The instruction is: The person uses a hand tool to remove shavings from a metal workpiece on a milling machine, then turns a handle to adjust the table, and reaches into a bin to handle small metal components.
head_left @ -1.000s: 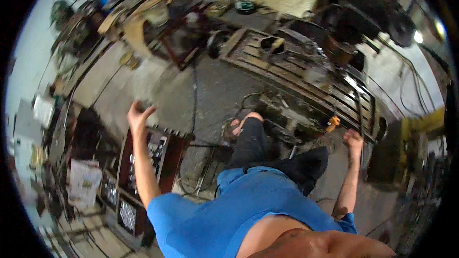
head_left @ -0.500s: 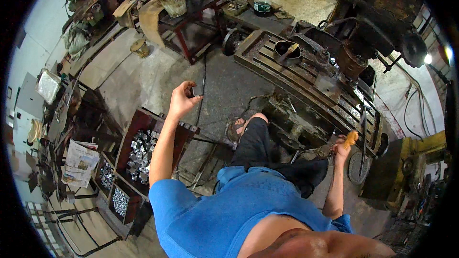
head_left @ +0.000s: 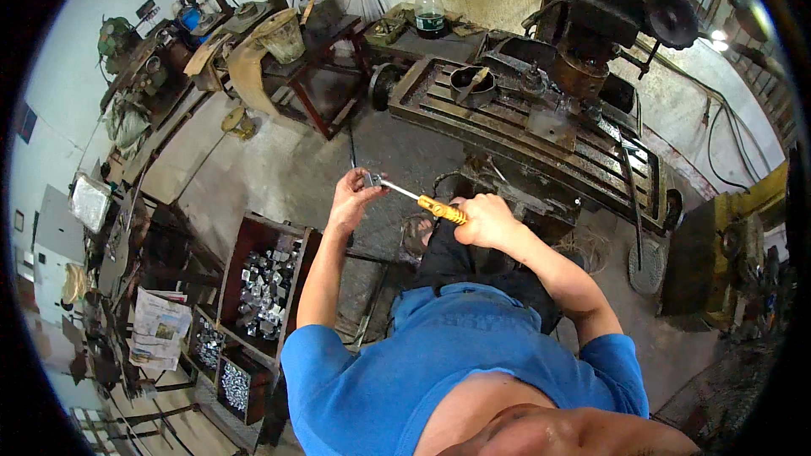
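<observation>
My left hand (head_left: 350,203) is raised over the floor in front of me, its fingers pinched on a small shiny metal piece (head_left: 372,179). In my right hand (head_left: 488,221) is a screwdriver, gripped by its yellow handle (head_left: 441,209). The bright shaft points left, and its tip meets the metal piece at my left fingertips; whether it sits inside the piece is too small to tell. Left of my left forearm stands a dark reddish box (head_left: 239,243) holding many silvery metal blocks (head_left: 267,287).
Smaller trays of metal bits (head_left: 234,385) adjoin the box, beside a newspaper (head_left: 160,329). Ahead on the right is a machine's slotted table (head_left: 507,125), bearing a black pot (head_left: 471,98). A bucket (head_left: 283,38) stands on a far bench; a yellow-green cabinet (head_left: 701,262) is at right.
My right hand has swung in from the right with the screwdriver, bringing its tip to the piece in my left hand. My left hand has shifted slightly right and down.
</observation>
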`<move>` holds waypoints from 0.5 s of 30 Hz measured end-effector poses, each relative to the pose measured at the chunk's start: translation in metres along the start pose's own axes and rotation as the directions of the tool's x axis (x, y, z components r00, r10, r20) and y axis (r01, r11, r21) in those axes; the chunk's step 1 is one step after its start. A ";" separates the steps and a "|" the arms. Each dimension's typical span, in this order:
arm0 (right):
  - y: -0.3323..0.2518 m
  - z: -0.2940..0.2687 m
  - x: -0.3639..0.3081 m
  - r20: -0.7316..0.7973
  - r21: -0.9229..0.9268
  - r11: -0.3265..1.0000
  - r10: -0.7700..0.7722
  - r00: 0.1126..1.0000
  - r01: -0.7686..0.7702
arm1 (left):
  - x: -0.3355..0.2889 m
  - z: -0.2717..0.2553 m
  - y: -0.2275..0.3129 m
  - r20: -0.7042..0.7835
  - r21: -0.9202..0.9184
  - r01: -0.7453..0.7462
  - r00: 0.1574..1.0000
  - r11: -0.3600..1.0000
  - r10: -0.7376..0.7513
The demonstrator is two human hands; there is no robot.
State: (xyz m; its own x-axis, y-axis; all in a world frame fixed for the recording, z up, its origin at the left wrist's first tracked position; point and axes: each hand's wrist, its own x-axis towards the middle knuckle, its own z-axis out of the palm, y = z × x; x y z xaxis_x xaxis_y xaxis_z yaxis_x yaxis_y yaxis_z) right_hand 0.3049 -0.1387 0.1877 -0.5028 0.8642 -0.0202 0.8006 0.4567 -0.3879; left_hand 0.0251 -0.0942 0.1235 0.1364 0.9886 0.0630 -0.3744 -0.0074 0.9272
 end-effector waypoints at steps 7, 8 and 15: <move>-0.008 -0.023 -0.024 0.213 0.040 0.996 0.065 0.975 -0.075 | -0.013 0.005 0.003 -0.099 0.110 0.087 0.992 0.990 -0.077; -0.007 -0.021 -0.032 0.241 0.081 0.995 0.034 0.970 -0.055 | -0.015 0.010 0.007 -0.087 0.134 0.038 0.996 0.990 -0.026; 0.092 -0.083 -0.090 -0.192 -0.021 0.824 0.552 0.812 -0.566 | -0.004 0.017 0.019 -0.128 0.637 -0.042 0.979 0.770 0.160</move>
State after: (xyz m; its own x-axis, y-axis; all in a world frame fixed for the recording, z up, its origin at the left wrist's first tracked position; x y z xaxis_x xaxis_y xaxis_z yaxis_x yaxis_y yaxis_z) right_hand 0.4510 -0.1572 0.2299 0.0964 0.9939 -0.0531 0.9513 -0.1076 -0.2887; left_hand 0.0327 -0.1009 0.1472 -0.0438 0.9858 0.1622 0.2903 -0.1428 0.9462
